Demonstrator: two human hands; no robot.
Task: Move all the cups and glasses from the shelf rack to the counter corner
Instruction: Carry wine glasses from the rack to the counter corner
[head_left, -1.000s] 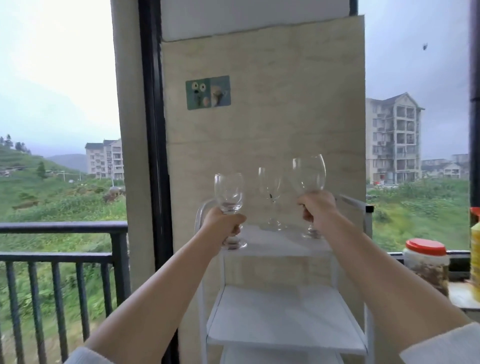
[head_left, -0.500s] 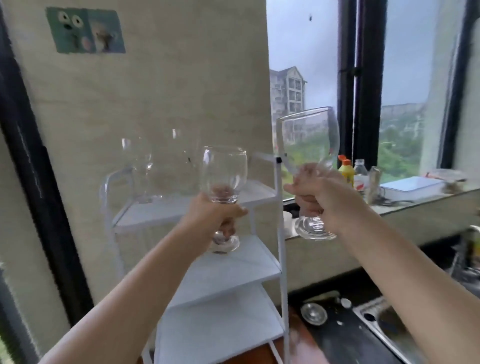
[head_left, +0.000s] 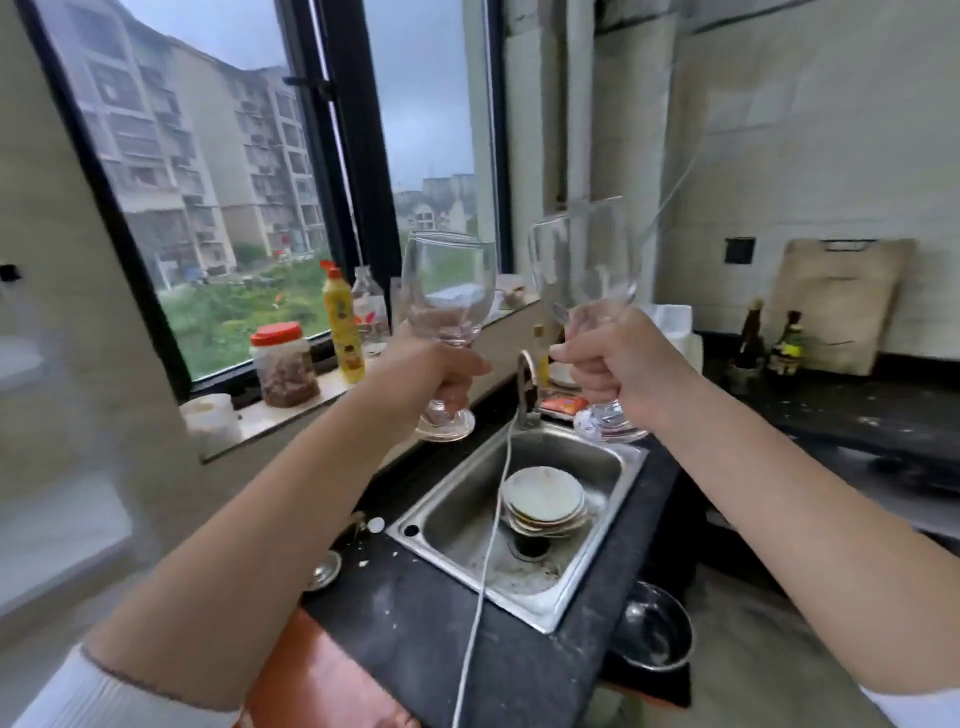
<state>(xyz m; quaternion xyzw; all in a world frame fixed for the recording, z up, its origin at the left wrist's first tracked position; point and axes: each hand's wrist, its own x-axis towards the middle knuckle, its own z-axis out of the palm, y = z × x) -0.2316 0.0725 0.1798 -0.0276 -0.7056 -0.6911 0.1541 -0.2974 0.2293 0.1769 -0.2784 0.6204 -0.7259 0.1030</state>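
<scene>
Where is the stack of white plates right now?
The stack of white plates sits inside the steel sink, centre of the head view, by the drain, below the two held glasses.

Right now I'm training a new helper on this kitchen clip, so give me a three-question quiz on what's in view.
1. True or false: each hand grips a stemmed glass by its stem.
2. What lies in the sink? A) stacked plates B) a pot C) nothing
3. Fill in: the yellow bottle stands on the window ____.

Key: 1 true: left hand holds the left glass, right hand the right glass. 2 A, plates. 3 sill.
</scene>
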